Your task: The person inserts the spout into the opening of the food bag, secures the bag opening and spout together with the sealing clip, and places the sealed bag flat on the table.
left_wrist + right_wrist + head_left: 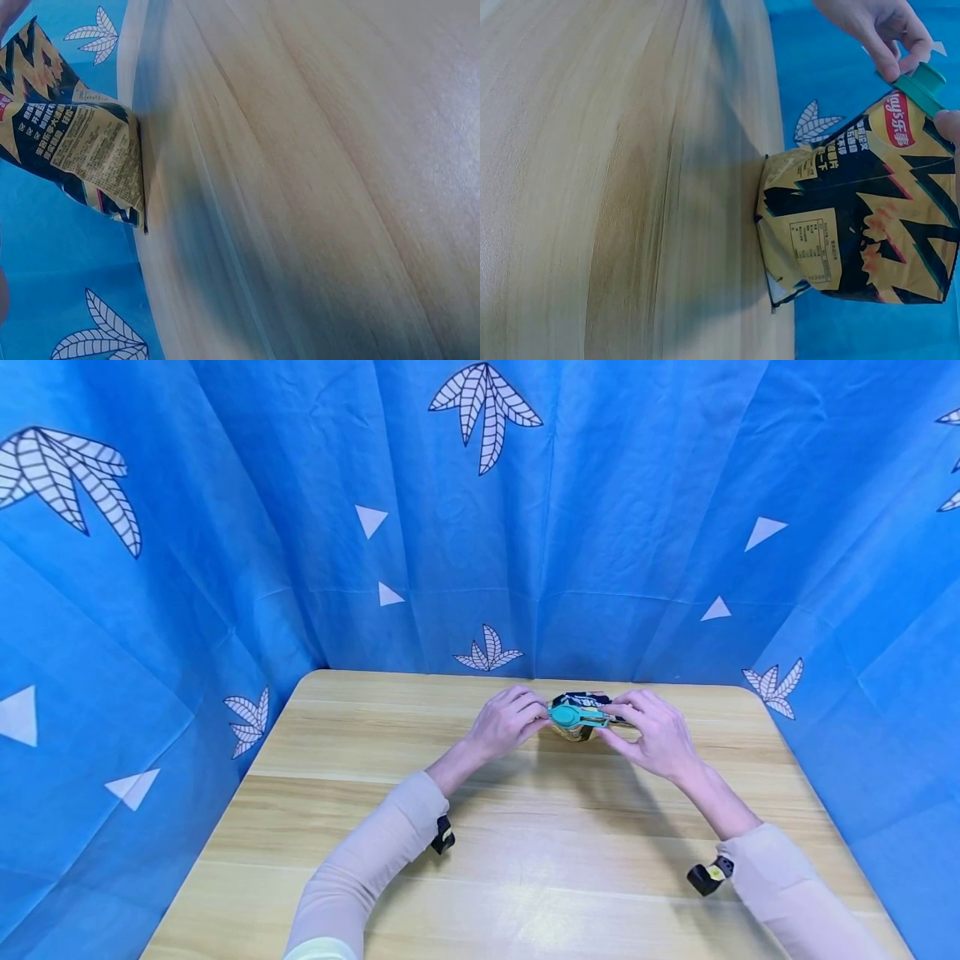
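At the table's (540, 885) far edge, a black-and-gold snack bag (855, 202) stands upright.
The left hand (507, 724) pinches one end of a green clip (568, 717) across the bag's top; the right hand (658, 735) pinches its other end, thumb and fingers slightly parted.

Here I have both arms out front, left arm (375, 847) and right arm (795, 881) slanting inward! Left hand (506, 724) pinching, fingers (525, 703) bent towards the thumb; right hand (658, 737) pinching opposite, thumb (618, 744) nearside, wrists (708, 789) bare past pale cuffs (761, 843).
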A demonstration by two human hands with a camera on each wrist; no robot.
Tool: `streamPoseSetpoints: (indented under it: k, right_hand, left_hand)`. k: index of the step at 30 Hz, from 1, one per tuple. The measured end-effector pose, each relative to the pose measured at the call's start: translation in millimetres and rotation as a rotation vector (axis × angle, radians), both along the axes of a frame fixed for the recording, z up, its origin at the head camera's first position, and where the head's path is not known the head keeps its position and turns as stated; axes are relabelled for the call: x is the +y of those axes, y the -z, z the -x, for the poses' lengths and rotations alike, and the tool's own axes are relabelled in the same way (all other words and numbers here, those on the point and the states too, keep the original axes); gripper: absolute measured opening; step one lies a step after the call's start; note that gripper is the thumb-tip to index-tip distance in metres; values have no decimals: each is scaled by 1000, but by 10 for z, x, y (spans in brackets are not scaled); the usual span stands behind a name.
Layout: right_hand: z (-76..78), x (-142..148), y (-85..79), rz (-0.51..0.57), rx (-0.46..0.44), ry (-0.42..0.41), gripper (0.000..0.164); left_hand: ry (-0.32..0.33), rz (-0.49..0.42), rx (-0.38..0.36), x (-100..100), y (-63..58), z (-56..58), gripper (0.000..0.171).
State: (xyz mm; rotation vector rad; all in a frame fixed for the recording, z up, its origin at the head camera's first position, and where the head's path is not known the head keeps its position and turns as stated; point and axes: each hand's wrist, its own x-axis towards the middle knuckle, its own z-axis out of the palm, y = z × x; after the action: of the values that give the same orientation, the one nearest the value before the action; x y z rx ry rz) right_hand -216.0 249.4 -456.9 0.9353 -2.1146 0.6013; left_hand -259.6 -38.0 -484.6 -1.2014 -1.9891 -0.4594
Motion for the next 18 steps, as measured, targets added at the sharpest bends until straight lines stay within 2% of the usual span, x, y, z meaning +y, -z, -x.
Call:
streamPoseSetpoints:
  k: [8,18]
  right_hand:
    - [16,-17,-11,-10,37,-4,48]
    - [5,-14,-9,-25,9,21,54]
  left_hand:
    - [-13,0,-7,3,-12,-10,22]
    - [-19,1,-42,38,-56,-21,36]
